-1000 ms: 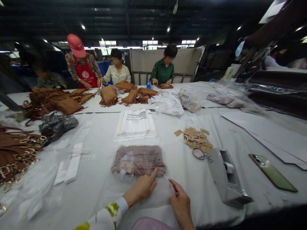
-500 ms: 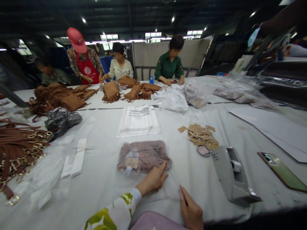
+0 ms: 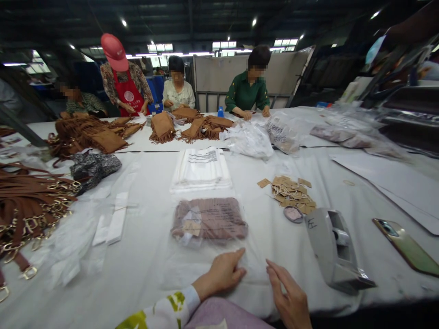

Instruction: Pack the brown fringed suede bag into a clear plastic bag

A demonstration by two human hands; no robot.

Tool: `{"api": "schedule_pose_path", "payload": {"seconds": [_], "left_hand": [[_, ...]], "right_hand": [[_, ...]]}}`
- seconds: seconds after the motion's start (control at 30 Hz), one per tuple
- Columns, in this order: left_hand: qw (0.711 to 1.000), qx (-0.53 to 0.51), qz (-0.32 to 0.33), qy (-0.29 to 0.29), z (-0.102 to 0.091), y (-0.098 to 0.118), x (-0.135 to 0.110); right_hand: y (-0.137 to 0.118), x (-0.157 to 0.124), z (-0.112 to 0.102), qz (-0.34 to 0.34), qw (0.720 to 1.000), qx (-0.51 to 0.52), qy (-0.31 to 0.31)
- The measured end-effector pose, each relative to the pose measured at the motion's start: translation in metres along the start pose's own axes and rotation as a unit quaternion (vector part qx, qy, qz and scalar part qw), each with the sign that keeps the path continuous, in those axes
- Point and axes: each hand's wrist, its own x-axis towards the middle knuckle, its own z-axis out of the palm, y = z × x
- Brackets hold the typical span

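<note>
a clear plastic bag (image 3: 202, 256) lies flat on the white-covered table (image 3: 144, 269), in front of the person, with a mauve-brown bundle (image 3: 219, 219) inside. the bundle's long axis runs left to right across the person's view, roughly in line with the near table edge; its left end carries a brown paper tag (image 3: 192, 227), seen through the film. the bundle fills the far part of the bag, and the loose, unfilled film points back toward the person.

the left hand (image 3: 222, 273) rests over this loose film, index finger stretched out to the right and away, thumb apart from it, grasping nothing visible. the right hand (image 3: 288, 294) is beside the film's right side, fingers fairly straight and pointing away and to the left; whether its fingertips pinch the thin edge, i cannot tell.

just beyond the bag is a stack of white printed bags (image 3: 202, 171). to the right are a pile of brown tags (image 3: 291, 194) and a grey tape dispenser (image 3: 324, 251), its long axis slanting toward the person.
</note>
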Motion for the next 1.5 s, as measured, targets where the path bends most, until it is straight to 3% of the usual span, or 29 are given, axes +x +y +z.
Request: {"api": "schedule_pose_path", "payload": {"seconds": [0.1, 0.17, 0.27, 0.37, 0.43, 0.5, 0.57, 0.63, 0.73, 0.83, 0.93, 1.0, 1.07, 1.13, 1.2, 1.27, 1.33, 1.4, 1.5], "left_hand": [[0.994, -0.1, 0.05, 0.016, -0.02, -0.004, -0.027], [0.987, -0.1, 0.047, 0.114, -0.048, -0.021, -0.048], [0.969, -0.043, -0.01, 0.243, -0.092, -0.065, -0.089], [0.963, 0.089, -0.008, 0.255, -0.116, -0.116, -0.14], [0.954, 0.184, -0.016, 0.237, -0.119, -0.142, -0.17], [0.945, 0.26, -0.014, 0.2, -0.116, -0.159, -0.189], [0.935, 0.313, 0.007, 0.166, -0.111, -0.168, -0.195], [0.924, 0.35, 0.038, 0.148, -0.109, -0.171, -0.187], [0.908, 0.389, 0.084, 0.135, -0.112, -0.17, -0.162], [0.912, 0.372, 0.151, 0.09, -0.118, -0.168, -0.142], [0.936, 0.279, 0.197, 0.085, -0.114, -0.169, -0.142], [0.954, 0.207, 0.18, 0.122, -0.1, -0.169, -0.152], [0.96, 0.163, 0.153, 0.168, -0.082, -0.166, -0.165], [0.953, 0.165, 0.134, 0.215, -0.066, -0.161, -0.177], [0.943, 0.187, 0.133, 0.241, -0.057, -0.155, -0.184], [0.942, 0.186, 0.146, 0.239, -0.057, -0.15, -0.184], [0.956, 0.129, 0.136, 0.225, -0.062, -0.145, -0.178], [0.966, 0.028, 0.039, 0.254, -0.068, -0.14, -0.168], [0.915, -0.115, -0.142, 0.359, -0.073, -0.126, -0.153]], "right_hand": [[-0.03, 0.046, 0.007, -0.055, 0.99, 0.09, -0.096], [-0.049, 0.068, 0.022, -0.098, 0.97, 0.124, -0.185], [-0.062, 0.083, 0.046, -0.106, 0.94, 0.128, -0.297], [-0.04, 0.083, 0.048, -0.048, 0.935, 0.121, -0.331], [-0.005, 0.078, 0.035, -0.034, 0.953, 0.084, -0.289], [0.035, 0.072, 0.019, -0.095, 0.973, -0.01, -0.212], [0.066, 0.065, 0.008, -0.193, 0.959, -0.109, -0.178], [0.079, 0.061, 0.007, -0.272, 0.929, -0.171, -0.185], [0.071, 0.063, 0.02, -0.342, 0.895, -0.177, -0.225], [0.051, 0.071, 0.031, -0.373, 0.878, -0.074, -0.291], [0.042, 0.074, 0.03, -0.262, 0.91, 0.044, -0.319], [0.043, 0.071, 0.026, -0.134, 0.937, 0.082, -0.311], [0.043, 0.066, 0.023, -0.044, 0.947, 0.104, -0.301], [0.04, 0.061, 0.022, -0.021, 0.949, 0.124, -0.289], [0.034, 0.06, 0.022, -0.055, 0.944, 0.151, -0.287], [0.029, 0.062, 0.022, -0.092, 0.931, 0.183, -0.301], [0.023, 0.066, 0.025, -0.059, 0.93, 0.209, -0.297], [0.019, 0.07, 0.03, 0.028, 0.937, 0.223, -0.268], [0.012, 0.073, 0.041, 0.121, 0.939, 0.231, -0.222]]}}
